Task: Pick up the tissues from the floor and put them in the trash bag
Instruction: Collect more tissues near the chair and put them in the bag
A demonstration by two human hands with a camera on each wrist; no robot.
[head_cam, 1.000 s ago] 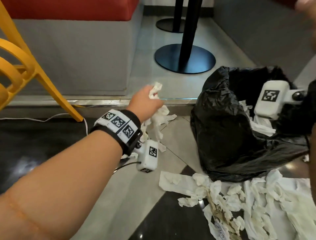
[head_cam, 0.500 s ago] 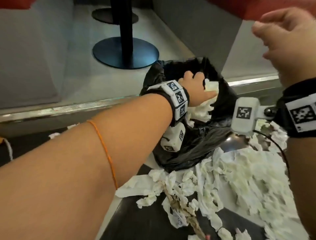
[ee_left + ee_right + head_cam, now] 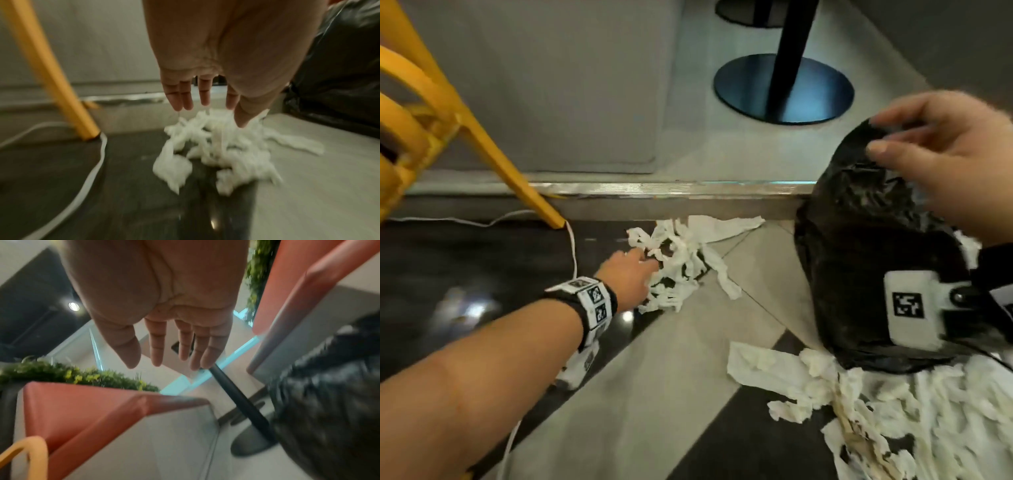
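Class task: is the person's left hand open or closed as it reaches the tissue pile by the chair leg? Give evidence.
Open. The left hand has straight, spread fingers above the tissues, gripping nothing.

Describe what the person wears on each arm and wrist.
Both forearms are bare, without sleeves. The left wrist carries a black band set with white square tags printed with black coded patterns, and a white camera block hangs beneath it. The right wrist has a black band too; its white rounded block bears one black coded square, with a thin black cable trailing off.
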